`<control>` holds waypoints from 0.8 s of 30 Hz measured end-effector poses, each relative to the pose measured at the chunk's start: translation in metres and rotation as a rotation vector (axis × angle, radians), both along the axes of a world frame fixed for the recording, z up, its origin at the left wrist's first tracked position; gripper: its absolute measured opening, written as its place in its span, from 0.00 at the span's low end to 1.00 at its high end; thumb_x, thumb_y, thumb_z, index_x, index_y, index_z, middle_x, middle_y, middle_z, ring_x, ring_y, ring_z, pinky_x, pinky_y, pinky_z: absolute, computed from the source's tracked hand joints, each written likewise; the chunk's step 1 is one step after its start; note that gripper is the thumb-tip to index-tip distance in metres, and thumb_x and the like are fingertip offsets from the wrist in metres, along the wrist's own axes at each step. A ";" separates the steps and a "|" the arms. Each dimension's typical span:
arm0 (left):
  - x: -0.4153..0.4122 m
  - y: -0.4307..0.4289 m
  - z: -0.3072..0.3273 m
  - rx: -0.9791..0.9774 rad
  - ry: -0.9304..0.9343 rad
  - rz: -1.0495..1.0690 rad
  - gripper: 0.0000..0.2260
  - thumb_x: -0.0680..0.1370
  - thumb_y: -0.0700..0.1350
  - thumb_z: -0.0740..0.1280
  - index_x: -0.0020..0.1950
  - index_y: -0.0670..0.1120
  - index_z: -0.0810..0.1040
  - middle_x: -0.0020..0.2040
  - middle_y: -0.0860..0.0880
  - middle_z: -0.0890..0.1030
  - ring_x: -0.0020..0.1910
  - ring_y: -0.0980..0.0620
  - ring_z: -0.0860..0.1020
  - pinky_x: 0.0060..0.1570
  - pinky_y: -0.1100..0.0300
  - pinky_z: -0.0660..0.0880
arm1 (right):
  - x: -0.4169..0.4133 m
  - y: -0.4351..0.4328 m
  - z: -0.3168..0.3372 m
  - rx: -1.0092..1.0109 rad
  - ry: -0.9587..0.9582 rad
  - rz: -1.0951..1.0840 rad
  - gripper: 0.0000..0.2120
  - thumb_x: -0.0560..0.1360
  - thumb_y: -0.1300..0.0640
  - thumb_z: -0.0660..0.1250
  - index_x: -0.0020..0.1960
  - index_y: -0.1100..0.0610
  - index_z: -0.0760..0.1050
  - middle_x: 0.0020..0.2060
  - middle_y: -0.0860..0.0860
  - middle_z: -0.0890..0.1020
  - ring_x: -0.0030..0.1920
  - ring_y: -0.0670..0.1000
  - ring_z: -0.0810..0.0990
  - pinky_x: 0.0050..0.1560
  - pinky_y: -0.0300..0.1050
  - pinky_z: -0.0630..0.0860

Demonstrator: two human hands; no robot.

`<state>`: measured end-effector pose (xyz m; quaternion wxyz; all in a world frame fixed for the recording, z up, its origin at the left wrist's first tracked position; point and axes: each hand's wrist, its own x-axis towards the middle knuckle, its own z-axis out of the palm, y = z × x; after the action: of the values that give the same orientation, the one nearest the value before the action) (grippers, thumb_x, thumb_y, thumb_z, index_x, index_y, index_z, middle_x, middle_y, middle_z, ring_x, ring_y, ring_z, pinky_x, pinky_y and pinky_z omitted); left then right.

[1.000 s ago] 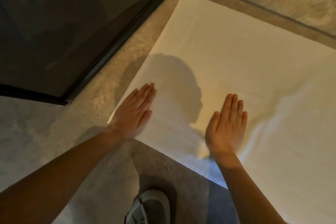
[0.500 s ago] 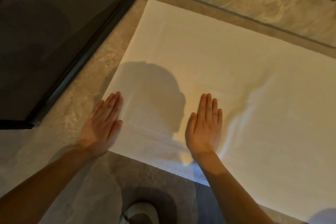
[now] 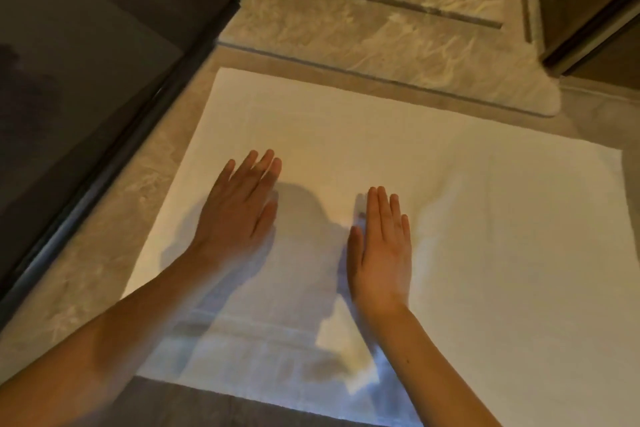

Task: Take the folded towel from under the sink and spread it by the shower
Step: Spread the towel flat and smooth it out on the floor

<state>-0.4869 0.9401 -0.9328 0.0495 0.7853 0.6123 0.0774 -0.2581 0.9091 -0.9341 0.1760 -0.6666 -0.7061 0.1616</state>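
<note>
A white towel point(image 3: 467, 218) lies spread flat on the marble floor beside the shower's raised marble threshold point(image 3: 381, 55). My left hand point(image 3: 239, 208) rests palm down on the towel's left half, fingers stretched out. My right hand point(image 3: 382, 246) lies flat near the towel's middle, fingers together and pointing away from me. Neither hand holds anything. Shadows of my head and arms fall on the near part of the towel.
A dark glass panel with a black frame point(image 3: 114, 135) runs along the left of the towel. A dark cabinet or door corner point(image 3: 588, 10) stands at the upper right. Bare marble floor point(image 3: 104, 253) lies between panel and towel.
Both hands have slid farther onto the towel, away from its near edge. The view has swung so the whole towel and the threshold show; the shoe is out of frame.
</note>
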 end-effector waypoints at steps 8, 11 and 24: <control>0.130 0.137 -0.012 0.023 -0.003 -0.174 0.25 0.83 0.49 0.48 0.79 0.45 0.51 0.80 0.48 0.53 0.79 0.49 0.49 0.76 0.54 0.41 | 0.063 0.116 0.004 -0.024 -0.042 -0.055 0.25 0.84 0.56 0.49 0.79 0.59 0.50 0.79 0.53 0.53 0.79 0.52 0.48 0.78 0.47 0.44; 0.152 0.166 -0.026 -0.045 0.055 -0.191 0.25 0.84 0.50 0.47 0.80 0.46 0.48 0.80 0.48 0.50 0.79 0.50 0.46 0.75 0.54 0.40 | 0.064 0.141 -0.003 -0.029 -0.061 -0.034 0.25 0.84 0.56 0.49 0.79 0.60 0.51 0.79 0.53 0.54 0.79 0.53 0.48 0.77 0.47 0.44; 0.152 0.172 -0.054 -0.019 0.005 -0.185 0.25 0.83 0.50 0.46 0.80 0.47 0.49 0.80 0.51 0.50 0.79 0.53 0.46 0.76 0.56 0.41 | 0.080 0.184 -0.044 -0.029 -0.176 0.107 0.26 0.83 0.49 0.46 0.80 0.55 0.48 0.79 0.50 0.53 0.78 0.50 0.48 0.77 0.46 0.43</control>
<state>-0.3347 1.1117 -0.9867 0.0622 0.8382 0.5379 0.0647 -0.1779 1.0930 -0.9783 0.0947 -0.6421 -0.7510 0.1217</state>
